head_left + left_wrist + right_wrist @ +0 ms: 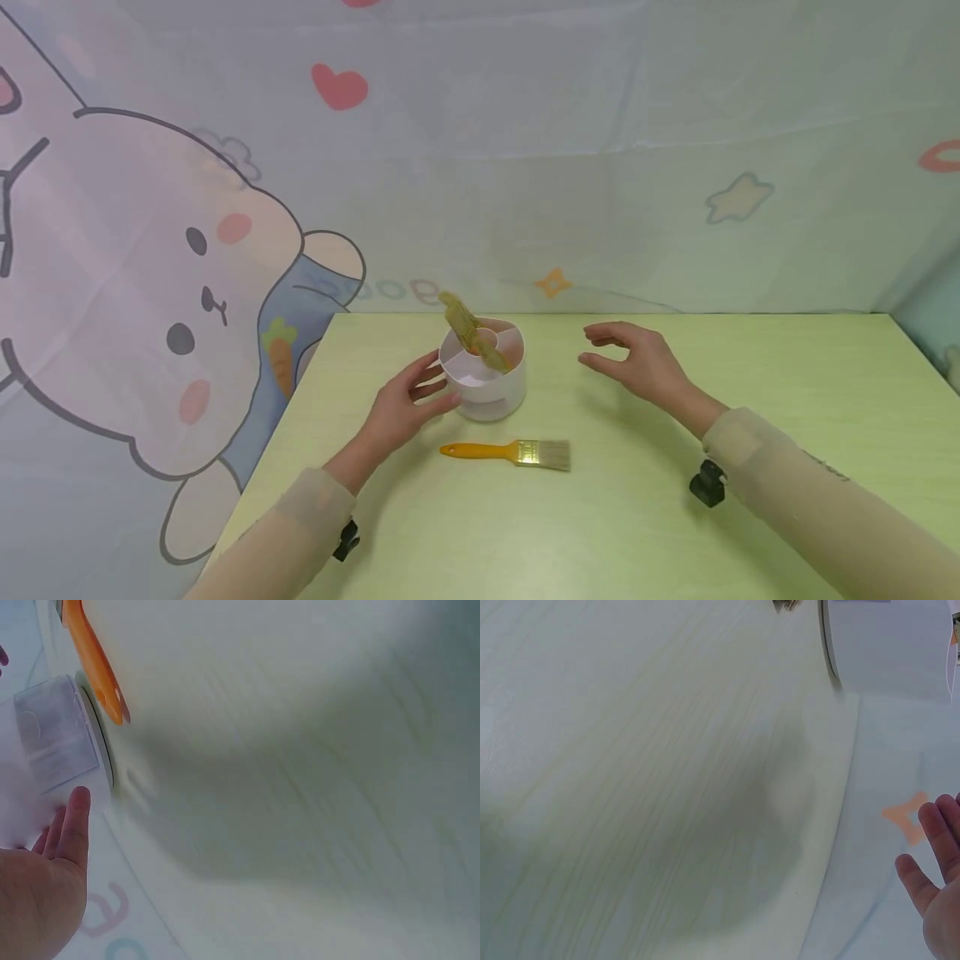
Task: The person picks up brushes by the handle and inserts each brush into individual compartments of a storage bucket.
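A white round desk organizer [491,398] with several compartments stands near the back of the table. My left hand [401,408] is at its left side, with loosely bent fingers by the wall and the thumb across the front left. In the left wrist view the organizer's clear label panel [56,735] lies just beyond the thumb. A crumpled olive-yellow item [459,321] with a bit of orange leans out of the organizer; its kind is unclear. A flat paintbrush [480,452] with an orange handle lies in front. My right hand [637,362] hovers apart from the organizer, fingers spread and empty.
The pale yellow-green table [787,400] ends at a back edge just behind the organizer. A printed cloth [525,167] with a rabbit, hearts and stars hangs behind it. A small black device [708,483] sits under the right sleeve.
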`<state>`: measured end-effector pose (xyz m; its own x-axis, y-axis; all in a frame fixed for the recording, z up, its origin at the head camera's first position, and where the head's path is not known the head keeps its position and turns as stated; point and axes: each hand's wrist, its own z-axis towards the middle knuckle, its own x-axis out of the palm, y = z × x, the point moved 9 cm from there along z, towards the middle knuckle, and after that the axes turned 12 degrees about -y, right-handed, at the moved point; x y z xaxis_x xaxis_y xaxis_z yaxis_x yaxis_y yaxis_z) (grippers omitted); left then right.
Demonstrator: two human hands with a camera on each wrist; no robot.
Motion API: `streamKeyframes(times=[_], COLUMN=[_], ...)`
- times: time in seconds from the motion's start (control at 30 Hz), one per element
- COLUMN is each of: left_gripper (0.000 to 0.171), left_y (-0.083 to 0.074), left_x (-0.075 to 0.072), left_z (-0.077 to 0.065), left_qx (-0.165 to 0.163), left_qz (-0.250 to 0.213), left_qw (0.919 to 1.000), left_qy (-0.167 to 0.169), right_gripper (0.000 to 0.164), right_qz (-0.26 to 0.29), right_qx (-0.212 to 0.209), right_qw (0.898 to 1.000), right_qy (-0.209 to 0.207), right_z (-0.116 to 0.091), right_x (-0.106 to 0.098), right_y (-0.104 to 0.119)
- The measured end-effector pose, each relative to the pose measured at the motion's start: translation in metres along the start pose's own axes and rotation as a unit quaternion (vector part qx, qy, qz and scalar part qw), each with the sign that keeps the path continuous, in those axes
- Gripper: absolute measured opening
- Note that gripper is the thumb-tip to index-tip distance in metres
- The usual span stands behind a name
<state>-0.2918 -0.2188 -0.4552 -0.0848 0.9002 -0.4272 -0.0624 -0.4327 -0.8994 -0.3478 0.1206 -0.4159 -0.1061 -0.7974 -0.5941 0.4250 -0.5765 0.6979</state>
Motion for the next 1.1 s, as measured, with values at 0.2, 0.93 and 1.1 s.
streamKeyframes(times=[0.2, 0.93, 1.1], left_gripper=[0.082, 0.077, 0.079], left_y=[0.000, 0.003, 0.003], left_x=[0.001, -0.004, -0.009], left_z=[-0.007, -0.015, -0.014], left_qx=[-0.011, -0.014, -0.013], left_qz=[-0.013, -0.007, 0.007], left_qw=[0.9998, 0.9998, 0.9998], left_qy=[-0.009, -0.012, -0.012], right_gripper=[0.049, 0.052, 0.051], right_qz=[0.005, -0.021, -0.070], right_qx=[0.000, -0.085, -0.147], right_qw=[1.000, 0.991, 0.978], right_qy=[0.011, 0.098, 0.133], right_z=[-0.006, -0.050, -0.063], right_x=[-0.005, 0.026, 0.050], right_y=[-0.001, 0.027, 0.045])
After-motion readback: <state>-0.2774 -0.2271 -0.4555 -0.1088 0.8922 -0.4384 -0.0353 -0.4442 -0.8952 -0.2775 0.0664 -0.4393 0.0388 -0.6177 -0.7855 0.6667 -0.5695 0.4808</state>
